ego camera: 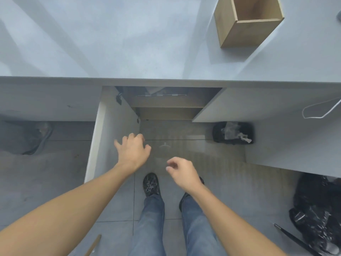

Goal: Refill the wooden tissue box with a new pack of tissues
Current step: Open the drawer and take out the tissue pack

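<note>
The wooden tissue box (pixel 247 24) stands on the grey countertop (pixel 110 43) at the far right, its open side facing me and nothing visible inside. Below the counter both cabinet doors are swung open. My left hand (pixel 133 151) reaches toward the inner face of the left door (pixel 114 130), fingers spread and holding nothing. Lower and to the right, my right hand (pixel 181 172) hovers over the floor with fingers loosely curled and nothing in it. No tissue pack shows clearly; the cabinet's dark interior (pixel 166 97) holds only dim shapes.
The right cabinet door (pixel 258 106) carries a white wire hanger (pixel 321 109). A small black-lined bin (pixel 232 133) sits on the floor by it, and black bags (pixel 317 209) lie at the lower right. My two feet stand on grey tiles.
</note>
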